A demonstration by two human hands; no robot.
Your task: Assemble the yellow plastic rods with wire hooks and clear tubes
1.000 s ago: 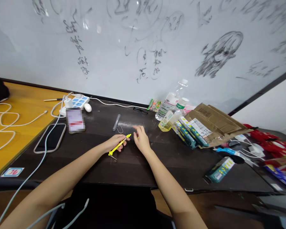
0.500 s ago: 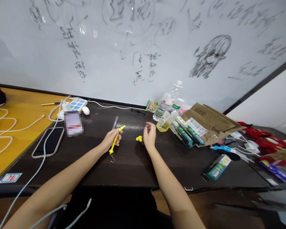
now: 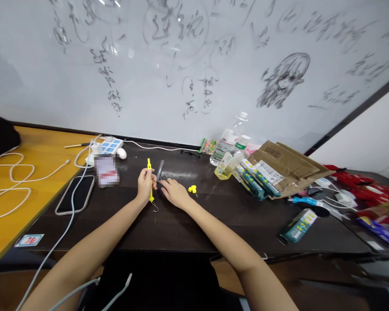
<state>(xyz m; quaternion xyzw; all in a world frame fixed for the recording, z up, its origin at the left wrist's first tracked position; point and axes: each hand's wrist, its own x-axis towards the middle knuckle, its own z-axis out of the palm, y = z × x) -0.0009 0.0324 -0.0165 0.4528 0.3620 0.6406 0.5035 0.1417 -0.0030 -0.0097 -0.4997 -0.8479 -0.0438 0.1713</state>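
My left hand is closed around a yellow plastic rod, which stands nearly upright, with a thin metal hook hanging from its lower end. Just to the right, a clear plastic tube slants on the dark table. My right hand reaches across to the tube's near end, fingers together and palm down, and its fingertips appear to pinch it. A small dark detail beside those fingertips is too small to name. To the right of that hand lies a small yellow plastic piece with a bit of coiled wire at its side.
A phone, a power strip and white cables lie to the left. At the right stand bottles by a cardboard package and green boxes. Another green box lies nearer. A whiteboard rises behind.
My right hand has moved left, from beside the small yellow piece to the clear tube. My left hand has turned the yellow rod more upright. The view has shifted slightly.
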